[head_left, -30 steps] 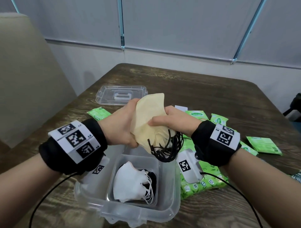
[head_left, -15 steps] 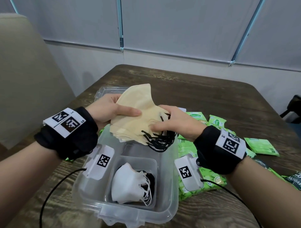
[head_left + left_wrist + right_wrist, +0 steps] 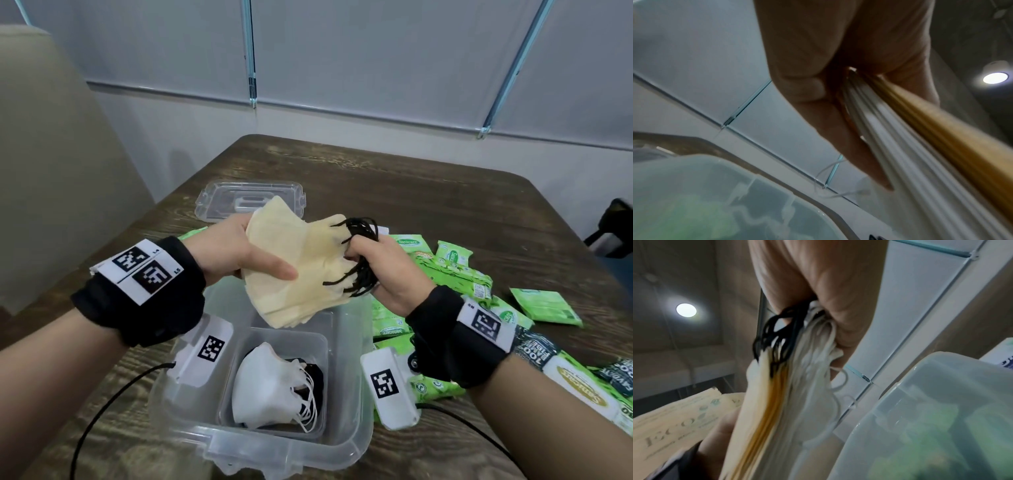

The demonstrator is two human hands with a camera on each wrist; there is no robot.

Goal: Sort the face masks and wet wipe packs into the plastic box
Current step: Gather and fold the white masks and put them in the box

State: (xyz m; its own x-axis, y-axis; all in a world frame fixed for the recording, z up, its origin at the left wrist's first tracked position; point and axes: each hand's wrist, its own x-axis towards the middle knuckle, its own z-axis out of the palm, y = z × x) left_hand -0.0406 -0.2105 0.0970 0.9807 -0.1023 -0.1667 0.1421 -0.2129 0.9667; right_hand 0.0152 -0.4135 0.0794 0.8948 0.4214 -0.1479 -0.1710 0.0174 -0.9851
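Observation:
A stack of cream face masks (image 3: 301, 260) with black ear loops (image 3: 363, 253) hangs above the clear plastic box (image 3: 349, 442). My left hand (image 3: 236, 253) grips the stack's left edge, thumb laid across the top. My right hand (image 3: 380, 267) clutches the bunched loops at the right end. The wrist views show the stack edge-on (image 3: 920, 146) (image 3: 777, 386), pinched between fingers. White masks (image 3: 270, 387) lie in the box's inner compartment, over something black. Green wet wipe packs (image 3: 452, 270) are strewn on the table right of the box.
The box's clear lid (image 3: 246, 198) lies on the wooden table (image 3: 428, 192) behind the hands. A beige chair back (image 3: 51, 164) stands at the left. Larger wipe packs (image 3: 575, 387) lie under my right forearm. Cables trail from both wrists.
The stack has turned from upright to nearly flat and spread out. My left hand slid to its left edge, while the right shifted to gather the black loops.

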